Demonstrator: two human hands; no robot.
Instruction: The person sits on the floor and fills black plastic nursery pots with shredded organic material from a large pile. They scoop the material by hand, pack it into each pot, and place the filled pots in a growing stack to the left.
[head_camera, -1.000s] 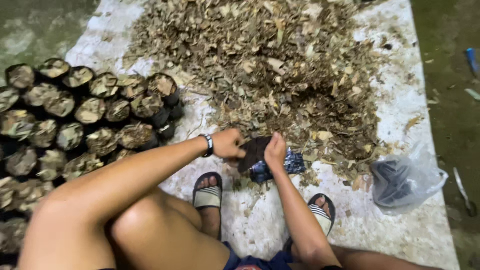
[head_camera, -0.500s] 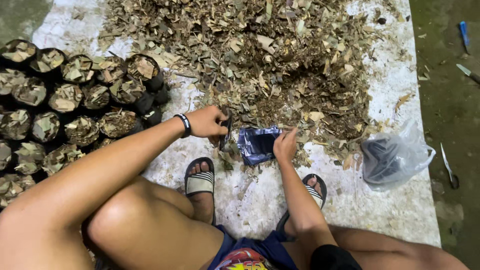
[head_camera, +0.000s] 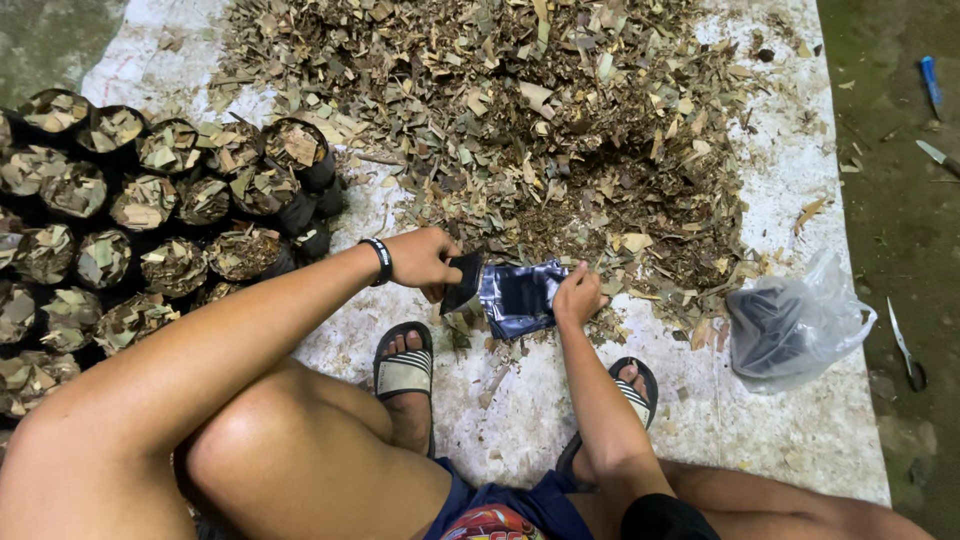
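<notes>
I squat over a white sheet on the ground. Between my hands is a small black plastic bag, its mouth held apart. My left hand, a black band on its wrist, grips the bag's left edge. My right hand pinches the right edge. Just beyond the bag lies a big heap of dry chopped leaves. Both feet in sandals rest on the sheet below the bag.
Several black bags packed with leaf mulch stand in rows at the left. A clear plastic bag holding dark bags lies at the right. On the bare ground at the right are a knife, a blue tool and another blade.
The bag was bunched under both hands a second ago; now it is spread apart between them. The view has shifted slightly.
</notes>
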